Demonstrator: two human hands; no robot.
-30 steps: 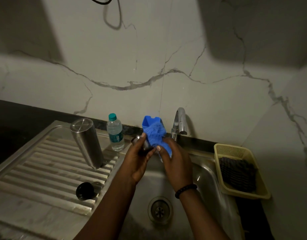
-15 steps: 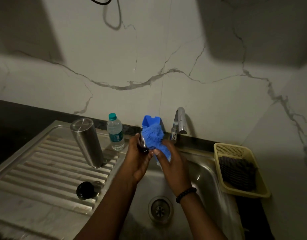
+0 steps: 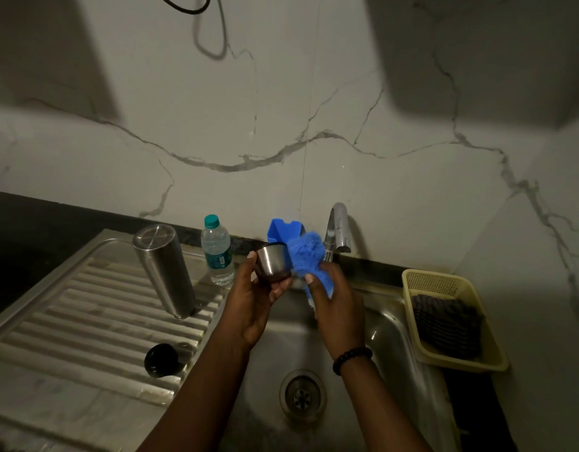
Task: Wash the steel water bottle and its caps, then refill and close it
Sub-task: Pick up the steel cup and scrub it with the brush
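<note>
Above the sink [image 3: 396, 324], we grip a steel cap [image 3: 272, 263] in our left hand [image 3: 254, 298], fingers curled round it, while our right hand [image 3: 338, 301] clutches a blue scrubber [image 3: 305, 257] against it. Left of the sink, the steel bottle [image 3: 164, 269] stands inverted beside a black cap [image 3: 161, 359].

Scrubber [image 3: 306, 256] now off steel cap [image 3: 271, 264]

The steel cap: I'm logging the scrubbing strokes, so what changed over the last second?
The blue scrubber in the right hand has come off the steel cap, leaving the cap's side exposed; earlier it covered most of it. The left hand keeps its grip on the cap. The steel bottle, black cap and plastic bottle stayed put.
</note>
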